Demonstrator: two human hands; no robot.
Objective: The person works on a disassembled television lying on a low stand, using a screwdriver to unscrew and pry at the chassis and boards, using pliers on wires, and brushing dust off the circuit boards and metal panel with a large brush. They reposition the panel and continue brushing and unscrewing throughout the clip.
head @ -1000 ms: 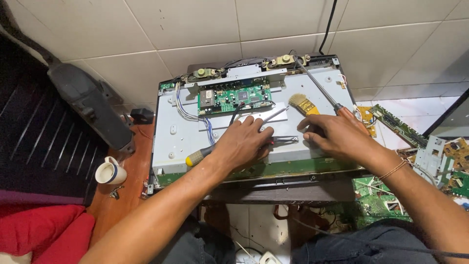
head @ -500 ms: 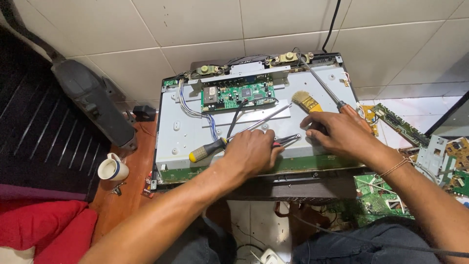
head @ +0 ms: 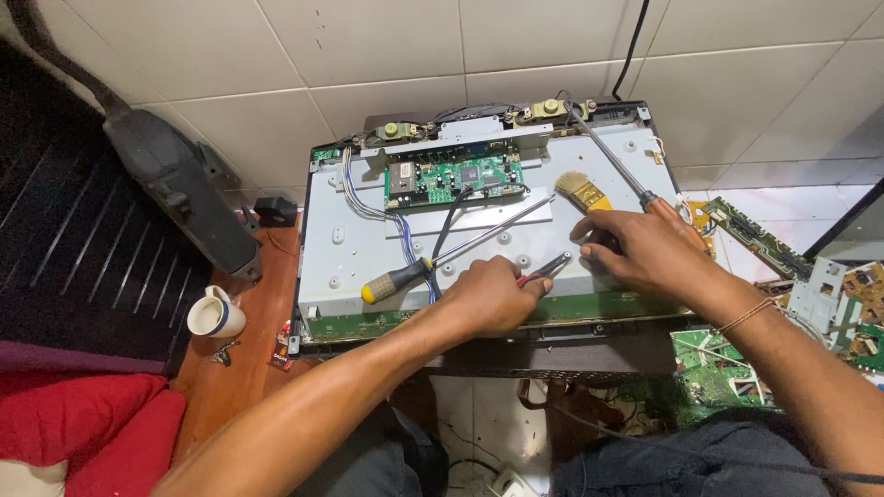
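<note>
Head view. White wall tiles back the work area, and a grey metal chassis panel [head: 479, 248] lies flat on a wooden bench [head: 230, 387]; I use this panel as the reference for all positions.

1. Left hand [head: 493, 296]: I see it at the panel's near edge, fingers curled tight around a small red-handled tool [head: 543, 270] whose tip points toward the right hand.
2. Right hand [head: 645, 253]: it rests on the panel's right part, fingers bent and pressed down. I cannot tell whether they grip anything.
3. Yellow-and-black screwdriver [head: 405, 276]: lies loose on the panel, just left of the left hand.
4. Green circuit board [head: 453, 179]: mounted at the panel's far edge.
5. Paintbrush [head: 582, 191]: on the panel, just beyond the right hand.
6. White mug [head: 215, 315]: on the bench, left of the panel.
</note>
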